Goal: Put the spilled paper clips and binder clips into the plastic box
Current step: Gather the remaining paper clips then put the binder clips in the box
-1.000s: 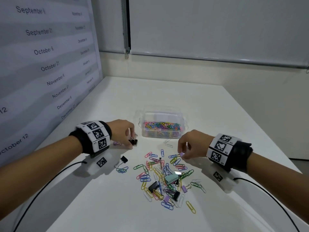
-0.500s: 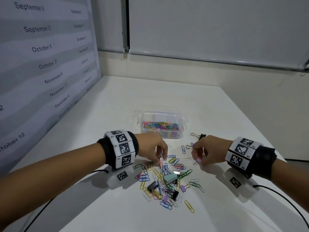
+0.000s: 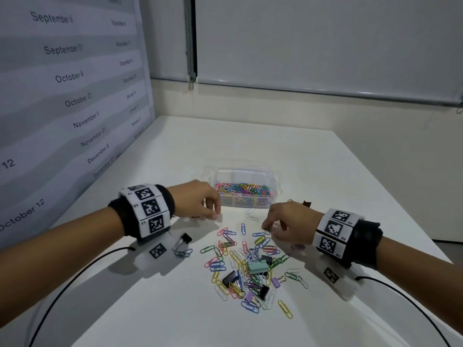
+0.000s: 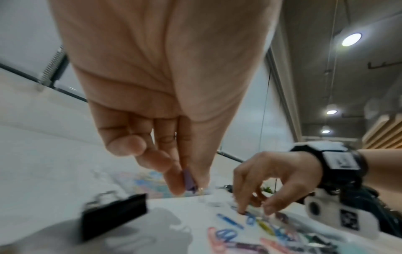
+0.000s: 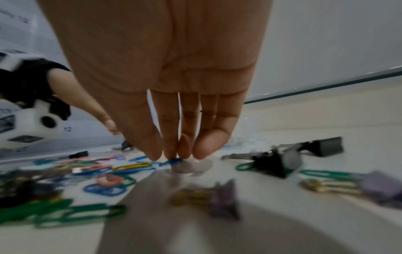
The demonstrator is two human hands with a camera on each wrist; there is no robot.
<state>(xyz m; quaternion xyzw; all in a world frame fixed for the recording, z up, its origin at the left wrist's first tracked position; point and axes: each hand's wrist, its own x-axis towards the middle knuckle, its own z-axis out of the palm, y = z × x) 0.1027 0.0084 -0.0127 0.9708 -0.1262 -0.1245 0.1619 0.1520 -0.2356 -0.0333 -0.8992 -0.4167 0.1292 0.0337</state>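
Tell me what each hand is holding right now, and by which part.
Left hand pinches a purple binder clip by its body. Right hand has its fingertips on a blue paper clip, not lifted.

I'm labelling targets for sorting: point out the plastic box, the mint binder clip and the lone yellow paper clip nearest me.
plastic box (image 3: 275, 182): head view, right rim.
mint binder clip (image 3: 258, 267): head view, body centre.
yellow paper clip (image 3: 285, 309): head view, mid-loop.

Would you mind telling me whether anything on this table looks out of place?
Yes: coloured paper clips and binder clips lie spilled across the white table, in front of the plastic box instead of inside it.
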